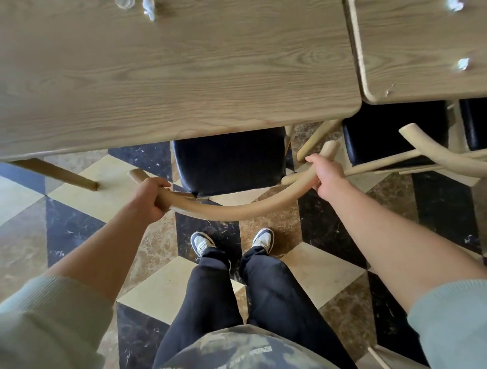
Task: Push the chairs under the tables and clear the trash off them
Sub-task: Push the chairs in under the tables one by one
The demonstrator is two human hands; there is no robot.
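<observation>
A chair with a curved wooden backrest point(232, 210) and a black seat point(229, 160) stands in front of me, its seat partly under the left wooden table point(158, 79). My left hand point(152, 197) grips the backrest's left end. My right hand point(325, 173) grips its right end. Crumpled clear wrappers point(149, 8) and a clear lid point(126, 3) lie at the far edge of the left table. More crumpled scraps point(463, 64) lie on the right table point(421, 39).
A second chair with a black seat point(392, 134) and curved backrest point(432, 150) stands partly under the right table. The table's angled leg point(58, 173) reaches the floor at the left. My feet point(232, 243) stand on checkered tiles. Another chair's edge point(379, 355) shows at bottom right.
</observation>
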